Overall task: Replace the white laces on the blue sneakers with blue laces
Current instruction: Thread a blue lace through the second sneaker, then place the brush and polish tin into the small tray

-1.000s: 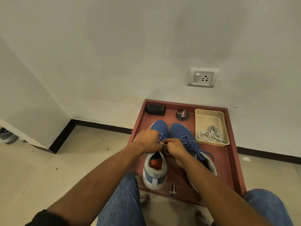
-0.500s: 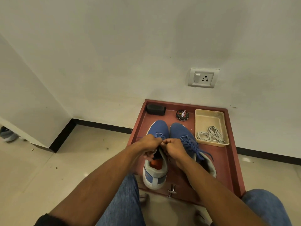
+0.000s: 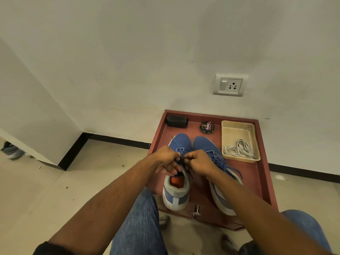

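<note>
Blue fabric sneaker with grey heel [image 3: 177, 192], left of its already laced twin [image 3: 211, 150] on the red wooden tray [image 3: 265, 181]. Left hand [image 3: 165, 160] and right hand [image 3: 199, 162] both pinch, apparently, its blue lace [image 3: 180, 150] over the tongue. White laces [image 3: 239, 150] lie in the beige plastic tray [image 3: 237, 126].

Soft, even indoor light; faint shadows; wide-angle bending toward the edges, slight blur at 9 o'clock.
</note>
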